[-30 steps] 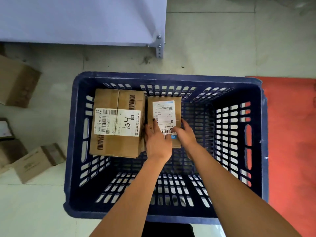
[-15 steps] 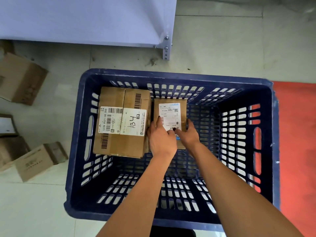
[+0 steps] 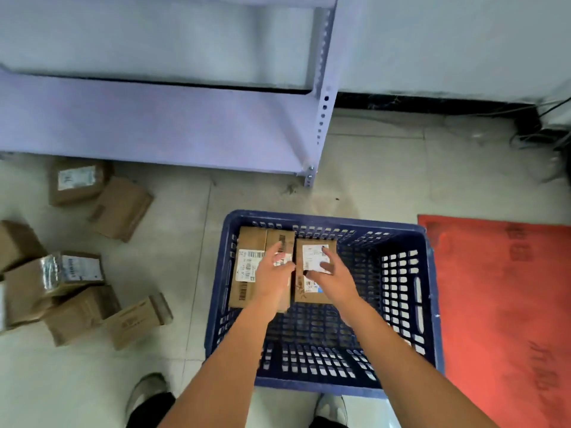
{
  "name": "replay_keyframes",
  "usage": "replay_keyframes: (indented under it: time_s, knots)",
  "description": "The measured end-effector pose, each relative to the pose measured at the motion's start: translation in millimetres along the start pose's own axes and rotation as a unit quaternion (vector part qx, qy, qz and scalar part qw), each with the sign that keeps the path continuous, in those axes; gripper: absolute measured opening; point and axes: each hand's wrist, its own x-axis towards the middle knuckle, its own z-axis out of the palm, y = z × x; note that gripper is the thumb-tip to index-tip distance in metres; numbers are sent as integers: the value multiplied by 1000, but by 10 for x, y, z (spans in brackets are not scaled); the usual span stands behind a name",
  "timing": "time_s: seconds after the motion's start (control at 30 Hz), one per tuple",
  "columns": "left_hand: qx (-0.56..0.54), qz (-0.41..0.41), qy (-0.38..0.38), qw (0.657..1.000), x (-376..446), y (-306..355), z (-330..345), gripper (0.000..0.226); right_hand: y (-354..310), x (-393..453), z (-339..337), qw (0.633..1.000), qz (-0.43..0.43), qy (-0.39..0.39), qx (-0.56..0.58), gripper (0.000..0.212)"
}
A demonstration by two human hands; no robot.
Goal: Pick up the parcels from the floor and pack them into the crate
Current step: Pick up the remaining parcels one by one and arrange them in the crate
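A dark blue slatted crate (image 3: 429, 291) stands on the tiled floor in front of me. Two brown parcels lie side by side at its far end: a larger labelled one (image 3: 247, 273) on the left and a smaller one with a white label (image 3: 312, 293) to its right. My left hand (image 3: 273, 278) hovers over the larger parcel with relaxed fingers and holds nothing. Above the smaller parcel, my right hand (image 3: 332, 278) is spread loosely and holds nothing either. Several more cardboard parcels (image 3: 74, 273) lie on the floor to the left.
A pale purple metal shelf rack (image 3: 173, 125) stands behind the crate, its corner post (image 3: 309, 177) near the crate's far edge. A red mat (image 3: 506, 304) lies right of the crate. My shoes (image 3: 145, 393) are at the crate's near side. Cables (image 3: 543, 140) trail at far right.
Both hands have let go of the smaller parcel and lifted off it with fingers loosened. The view has pulled back and up, showing the rack and more floor parcels.
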Motion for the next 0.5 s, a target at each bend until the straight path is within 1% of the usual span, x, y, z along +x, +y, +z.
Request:
replay_keyframes:
  time_s: [0.07,0.2,0.37,0.5]
  knots:
    - [-16,5,10,1000,-50,158,-391,58,-238,-183,239,1000,-13,-2,6,72]
    - [-25,18,4,999,-127,361,-1248,65,-563,-428,805,999,-20,-2,26,72]
    - [-12,33,27,999,99,374,-2524,63,-866,-508,1831,999,-19,-11,43,70]
    - [-21,17,28,999,318,342,-3507,62,-1127,-502,2747,999,-9,-18,48,75]
